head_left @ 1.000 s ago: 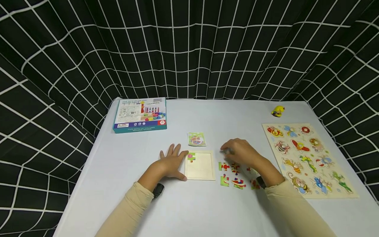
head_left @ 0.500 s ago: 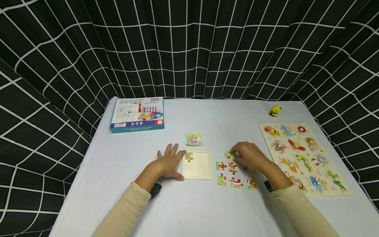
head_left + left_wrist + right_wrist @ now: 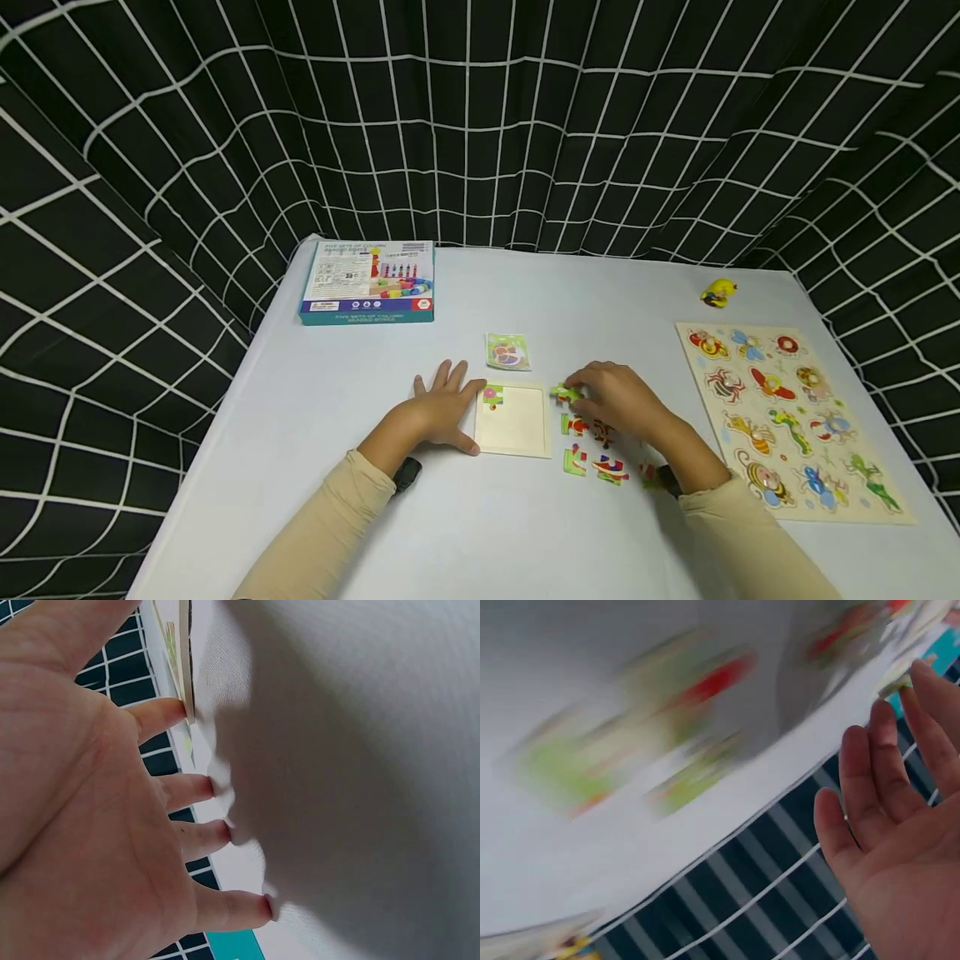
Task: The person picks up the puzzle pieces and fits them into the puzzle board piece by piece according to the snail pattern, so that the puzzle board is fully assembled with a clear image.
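Observation:
My left hand [image 3: 435,417] lies with fingers spread at the left side of a square wooden puzzle tray [image 3: 546,429], its thumb and index fingertip at the tray's edge. In the left wrist view that index finger [image 3: 161,716] meets the tray's rim, and the other fingertips rest on the white table. One green jigsaw piece [image 3: 492,394] sits in the tray's upper left corner. Just right of the tray, my right hand [image 3: 618,400] pinches another green jigsaw piece [image 3: 560,392] between thumb and index finger. Several red and green jigsaw pieces [image 3: 575,461] lie below that hand, some partly covered.
Above the tray lies a small picture card [image 3: 507,352]. A boxed bead set [image 3: 367,283] is at the back left. To the right is a large insect peg board [image 3: 787,425], with a yellow toy figure [image 3: 719,292] behind it. A black gridded curtain [image 3: 480,125] surrounds the table.
My right hand has picked up a green jigsaw piece and moved it left, close to the tray's right edge. The left hand keeps its place at the tray. The head view has shifted slightly.

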`<control>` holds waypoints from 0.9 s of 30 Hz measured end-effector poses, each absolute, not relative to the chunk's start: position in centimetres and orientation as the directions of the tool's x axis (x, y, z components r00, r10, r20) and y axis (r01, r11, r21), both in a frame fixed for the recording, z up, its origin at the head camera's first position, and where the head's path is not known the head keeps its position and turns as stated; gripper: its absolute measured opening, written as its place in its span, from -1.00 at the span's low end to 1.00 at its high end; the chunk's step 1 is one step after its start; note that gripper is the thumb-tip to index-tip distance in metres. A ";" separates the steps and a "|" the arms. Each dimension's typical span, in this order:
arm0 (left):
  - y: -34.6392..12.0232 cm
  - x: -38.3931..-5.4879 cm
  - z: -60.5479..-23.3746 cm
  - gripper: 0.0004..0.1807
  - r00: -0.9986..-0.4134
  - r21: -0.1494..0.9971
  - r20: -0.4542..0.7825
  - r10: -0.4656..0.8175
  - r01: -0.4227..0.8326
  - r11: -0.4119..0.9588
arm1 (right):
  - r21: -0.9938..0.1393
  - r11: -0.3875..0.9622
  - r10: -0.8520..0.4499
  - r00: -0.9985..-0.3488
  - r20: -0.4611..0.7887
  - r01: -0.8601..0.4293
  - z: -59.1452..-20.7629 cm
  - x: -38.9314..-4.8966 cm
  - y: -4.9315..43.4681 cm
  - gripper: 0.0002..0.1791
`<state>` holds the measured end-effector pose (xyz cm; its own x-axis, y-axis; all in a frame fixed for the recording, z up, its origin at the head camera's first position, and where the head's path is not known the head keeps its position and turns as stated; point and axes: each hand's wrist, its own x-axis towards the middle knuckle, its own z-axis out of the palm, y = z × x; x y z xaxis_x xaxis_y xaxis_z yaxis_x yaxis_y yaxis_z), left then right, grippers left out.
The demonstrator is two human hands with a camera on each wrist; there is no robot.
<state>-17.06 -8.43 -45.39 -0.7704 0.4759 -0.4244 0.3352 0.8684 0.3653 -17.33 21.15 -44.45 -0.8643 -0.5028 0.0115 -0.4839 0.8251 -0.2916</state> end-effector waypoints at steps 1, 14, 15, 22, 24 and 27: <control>-8.4 -17.1 -45.3 0.15 -0.771 0.362 -0.426 0.474 0.335 0.870 | -0.293 0.809 -0.528 -0.849 0.021 -0.510 -44.4 -17.4 20.3 -0.67; -8.3 -17.1 -45.3 0.16 -0.769 0.332 -0.436 0.467 0.344 0.878 | -0.224 0.708 -0.672 -0.736 0.081 -0.670 -45.4 -18.4 14.4 -0.71; -8.2 -17.1 -45.2 0.16 -0.769 0.330 -0.436 0.467 0.346 0.878 | -0.215 0.709 -0.672 -0.736 0.084 -0.672 -45.5 -18.4 14.4 -0.72; -8.2 -17.1 -44.8 0.16 -0.768 0.322 -0.443 0.464 0.346 0.881 | -0.160 0.721 -0.667 -0.738 0.102 -0.674 -45.6 -18.4 14.2 -0.74; -8.2 -17.1 -44.8 0.16 -0.767 0.317 -0.446 0.461 0.346 0.883 | -0.152 0.729 -0.662 -0.744 0.093 -0.667 -45.5 -18.4 14.0 -0.73; -8.2 -17.1 -44.9 0.16 -0.765 0.315 -0.452 0.459 0.344 0.885 | -0.138 0.747 -0.647 -0.759 0.069 -0.650 -45.5 -18.2 13.8 -0.73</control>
<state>-17.13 -8.19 -44.94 -0.7654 0.4586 -0.4515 0.3444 0.8846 0.3145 -18.23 13.81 -45.50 -0.7591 -0.6473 0.0685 -0.6498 0.7475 -0.1380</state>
